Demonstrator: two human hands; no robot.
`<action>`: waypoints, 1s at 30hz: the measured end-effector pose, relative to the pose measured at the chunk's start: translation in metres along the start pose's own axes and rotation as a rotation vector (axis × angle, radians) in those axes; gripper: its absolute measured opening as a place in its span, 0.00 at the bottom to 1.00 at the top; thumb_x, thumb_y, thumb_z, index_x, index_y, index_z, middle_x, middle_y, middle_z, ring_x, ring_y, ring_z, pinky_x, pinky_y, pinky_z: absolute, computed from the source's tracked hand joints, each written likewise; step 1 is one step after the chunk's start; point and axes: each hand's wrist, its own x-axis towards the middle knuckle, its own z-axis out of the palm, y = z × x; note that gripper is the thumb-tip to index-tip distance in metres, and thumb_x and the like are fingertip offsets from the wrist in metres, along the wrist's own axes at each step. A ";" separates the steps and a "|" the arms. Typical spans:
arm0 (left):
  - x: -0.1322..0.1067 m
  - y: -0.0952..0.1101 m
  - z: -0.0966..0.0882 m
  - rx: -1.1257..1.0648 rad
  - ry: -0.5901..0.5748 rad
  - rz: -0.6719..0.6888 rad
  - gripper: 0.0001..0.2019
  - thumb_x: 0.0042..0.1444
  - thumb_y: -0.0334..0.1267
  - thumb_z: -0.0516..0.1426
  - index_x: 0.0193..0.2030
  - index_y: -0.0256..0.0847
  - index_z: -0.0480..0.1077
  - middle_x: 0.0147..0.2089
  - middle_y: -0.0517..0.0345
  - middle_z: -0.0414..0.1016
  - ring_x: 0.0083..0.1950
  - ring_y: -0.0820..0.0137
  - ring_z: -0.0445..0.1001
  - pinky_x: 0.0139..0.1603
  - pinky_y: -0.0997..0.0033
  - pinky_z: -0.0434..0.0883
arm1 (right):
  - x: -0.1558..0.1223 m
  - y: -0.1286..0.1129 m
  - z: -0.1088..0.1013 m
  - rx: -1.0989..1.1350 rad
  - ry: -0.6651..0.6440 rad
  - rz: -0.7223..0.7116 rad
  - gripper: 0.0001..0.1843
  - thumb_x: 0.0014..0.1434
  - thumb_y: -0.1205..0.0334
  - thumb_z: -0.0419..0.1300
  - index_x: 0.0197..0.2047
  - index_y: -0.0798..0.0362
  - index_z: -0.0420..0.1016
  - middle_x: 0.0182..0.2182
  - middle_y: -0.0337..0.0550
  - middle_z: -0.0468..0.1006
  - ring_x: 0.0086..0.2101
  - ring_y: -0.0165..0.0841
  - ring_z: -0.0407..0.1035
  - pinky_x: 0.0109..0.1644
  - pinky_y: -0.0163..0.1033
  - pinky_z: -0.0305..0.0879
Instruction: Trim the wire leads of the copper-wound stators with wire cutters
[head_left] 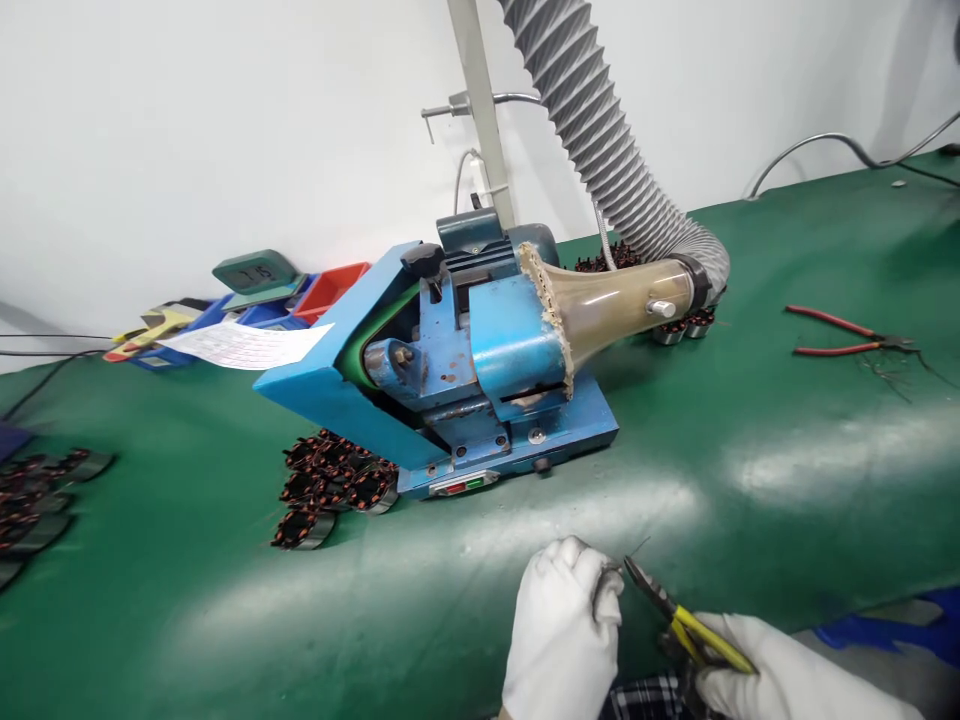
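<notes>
Both my hands wear white gloves at the table's near edge. My left hand [564, 625] is closed round a small part that I cannot make out; thin wire ends stick up from it. My right hand [780, 675] grips yellow-handled cutters [679, 615], whose dark tips point up-left at the wires by my left fingers. Behind the hands stands a blue bench machine [450, 370] on the green table mat [750, 440]. A clear funnel [615, 305] on it joins a grey ribbed hose [600, 130].
Wound copper stators [330, 485] lie in a heap left of the machine, with more [37, 500] at the far left and behind the funnel. Red-handled pliers [847, 335] lie at the right. Blue and red bins [300, 300], a paper sheet [240, 345] and a small device sit at the back left.
</notes>
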 end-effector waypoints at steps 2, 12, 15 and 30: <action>0.000 0.000 0.000 0.008 -0.011 -0.002 0.08 0.55 0.28 0.48 0.31 0.41 0.66 0.33 0.55 0.68 0.36 0.63 0.67 0.37 0.62 0.65 | 0.001 -0.003 0.000 0.006 -0.017 -0.001 0.10 0.48 0.61 0.58 0.33 0.53 0.77 0.29 0.43 0.79 0.33 0.40 0.72 0.36 0.38 0.69; -0.001 -0.001 0.003 -0.016 0.017 -0.023 0.08 0.54 0.27 0.49 0.30 0.41 0.66 0.33 0.56 0.68 0.36 0.64 0.66 0.37 0.64 0.64 | 0.013 0.034 0.015 0.212 0.103 0.094 0.30 0.45 0.45 0.62 0.45 0.60 0.71 0.42 0.53 0.77 0.48 0.46 0.67 0.55 0.44 0.60; -0.001 -0.003 0.004 -0.037 0.038 -0.011 0.08 0.54 0.27 0.49 0.31 0.42 0.66 0.33 0.57 0.69 0.36 0.65 0.66 0.38 0.64 0.63 | 0.016 0.044 0.022 0.434 0.165 0.128 0.30 0.42 0.44 0.65 0.42 0.57 0.72 0.41 0.51 0.77 0.49 0.46 0.66 0.54 0.42 0.61; 0.004 -0.016 -0.004 0.085 0.117 0.161 0.06 0.57 0.34 0.51 0.38 0.44 0.69 0.38 0.57 0.74 0.40 0.66 0.73 0.39 0.67 0.70 | 0.040 0.003 -0.001 1.071 -0.118 -0.108 0.12 0.47 0.56 0.62 0.37 0.50 0.74 0.38 0.45 0.77 0.41 0.40 0.71 0.50 0.48 0.64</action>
